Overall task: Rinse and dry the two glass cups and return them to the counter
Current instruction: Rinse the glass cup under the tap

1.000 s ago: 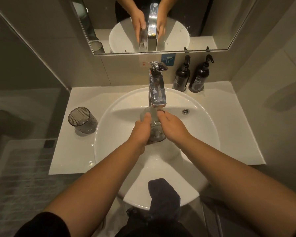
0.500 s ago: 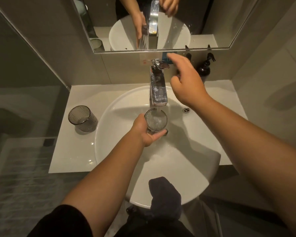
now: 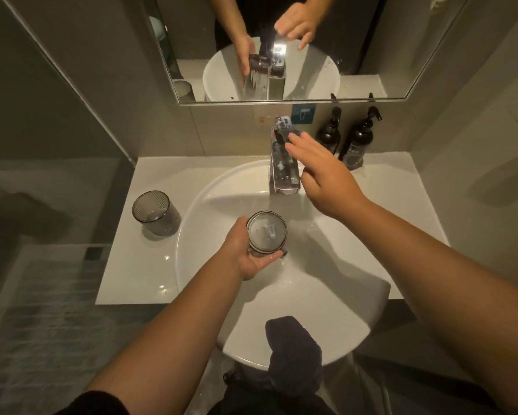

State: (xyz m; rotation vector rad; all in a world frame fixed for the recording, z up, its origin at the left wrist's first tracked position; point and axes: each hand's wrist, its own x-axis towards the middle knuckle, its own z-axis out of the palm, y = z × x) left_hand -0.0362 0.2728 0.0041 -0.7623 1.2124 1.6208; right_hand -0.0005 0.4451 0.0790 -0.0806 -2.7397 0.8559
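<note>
Left hand (image 3: 245, 253) is gripping a glass cup (image 3: 266, 232) upright over the basin (image 3: 326, 295), at 6 o'clock from the tap (image 3: 283, 163); right hand (image 3: 320, 175), fingers spread, is touching the tap lever. Advisable: shutting the lever gently, keeping the cup level; second cup (image 3: 156, 212) is standing on the counter (image 3: 126, 274) at 9 o'clock

Both forearms reach forward from the bottom edge, bare below a dark sleeve at the left elbow. The left hand (image 3: 245, 250) is held palm inward, its fingers (image 3: 268, 259) and thumb curled round the glass cup (image 3: 266, 232), gripping it by the side with the mouth facing up. The right hand (image 3: 323, 178) is stretched farther ahead and higher, back of the hand up, fingers straight and slightly spread, the fingertips at the faucet handle (image 3: 284, 124).
</note>
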